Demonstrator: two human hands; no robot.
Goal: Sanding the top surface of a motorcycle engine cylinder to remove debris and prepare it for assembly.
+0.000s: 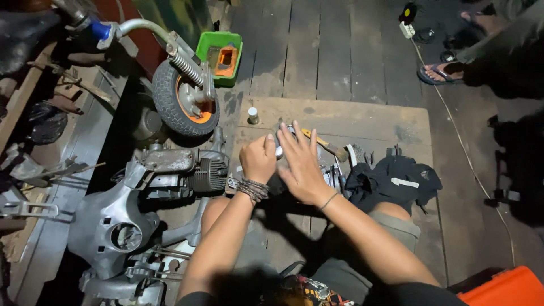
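Observation:
My left hand (258, 160) is closed in a fist around a small light-coloured part, with bracelets on its wrist. My right hand (302, 163) lies flat and spread right beside it, fingers apart, over a round metal engine part (330, 170) on the floor. The part under my hands is mostly hidden. A hammer with a yellow handle (326, 144) lies just beyond my fingers on a brown board (362, 116). A finned engine block (187, 170) sits just left of my left hand.
A small wheel with an orange hub (184, 102) on a fork stands at upper left. A green box (222, 56) sits behind it. A grey scooter body shell (110, 224) lies at lower left. A black cloth (394, 181) is at right. Another person's sandalled foot (441, 72) is at upper right.

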